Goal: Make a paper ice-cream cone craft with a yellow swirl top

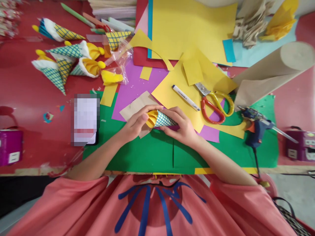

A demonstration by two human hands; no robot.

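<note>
A small paper cone [164, 118] with a blue-green lattice pattern lies sideways between my hands, its tip to the right. Folded yellow paper [152, 119] fills its wide mouth. My left hand [137, 123] curls round the mouth end, thumb against the yellow folds. Fingers and thumb of my right hand [180, 126] close round the pointed end and partly hide it. Below the hands are a beige paper piece [137, 106] and a green sheet [145, 150]. A white marker [185, 97] and open-bladed scissors [214, 105] lie just beyond my right hand.
Several finished-looking cones [59, 62] lie at the back left. A phone [85, 121] with a blurred screen is left of my arm. On the right are a glue gun [257, 129] and a beige paper roll [275, 72]. Yellow sheets [194, 29] cover the back.
</note>
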